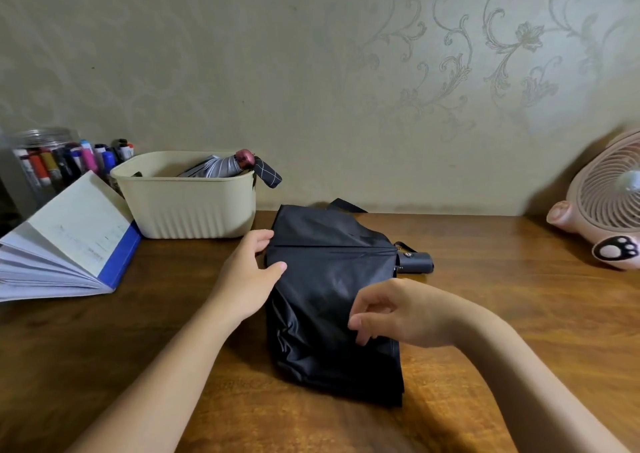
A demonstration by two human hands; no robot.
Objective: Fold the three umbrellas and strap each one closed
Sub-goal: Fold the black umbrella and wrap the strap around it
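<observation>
A black umbrella (322, 289) lies collapsed on the wooden table (502, 314), its fabric loose and spread wide, its dark handle (417, 262) pointing right and its strap (346, 205) trailing at the far edge. My left hand (247, 279) grips the fabric's left edge, thumb on top. My right hand (391, 310) hovers over the fabric's right side with fingers curled, touching the cloth; I cannot see a firm grip. A grey striped umbrella (214, 168) with a maroon tip and a dark checked umbrella (268, 173) rest in the cream basket (190, 210).
An open book with a blue cover (69, 251) lies at the left. A jar of markers (52, 161) stands behind it. A pink desk fan (609, 203) sits at the right edge. The wall runs along the table's far side.
</observation>
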